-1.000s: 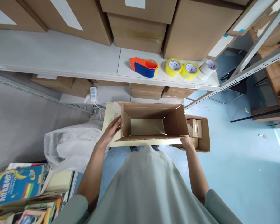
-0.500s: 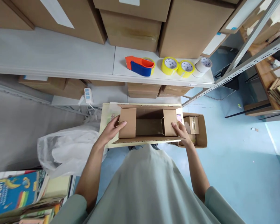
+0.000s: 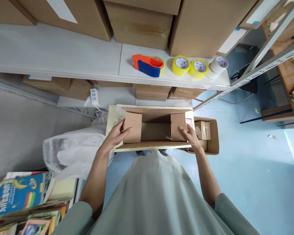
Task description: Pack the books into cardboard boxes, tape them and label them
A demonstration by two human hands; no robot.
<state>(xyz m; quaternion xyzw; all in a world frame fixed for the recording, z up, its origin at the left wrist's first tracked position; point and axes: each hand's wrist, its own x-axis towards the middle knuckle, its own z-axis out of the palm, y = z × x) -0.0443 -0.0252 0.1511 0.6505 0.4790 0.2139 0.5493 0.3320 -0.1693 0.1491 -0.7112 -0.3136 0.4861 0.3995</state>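
Observation:
A brown cardboard box (image 3: 155, 131) stands on a pale yellow stool or small table (image 3: 112, 118) in front of me. Its two short end flaps are folded inward and flat. My left hand (image 3: 116, 135) presses on the left flap with the thumb on top and fingers at the box's side. My right hand (image 3: 191, 137) presses the right flap down, fingers lying on it. The long flaps stand open and the middle of the box shows bare cardboard.
An orange and blue tape dispenser (image 3: 148, 65) and three tape rolls (image 3: 191, 66) lie on the white shelf (image 3: 63, 62) behind, under large cartons. A small open carton (image 3: 210, 137) sits right of the box. A white plastic bag (image 3: 71, 153) and stacked books (image 3: 19, 199) are at left.
A second ago the end flaps stood upright with my hands at the box's outer ends. Both hands have since folded the two short flaps down inside.

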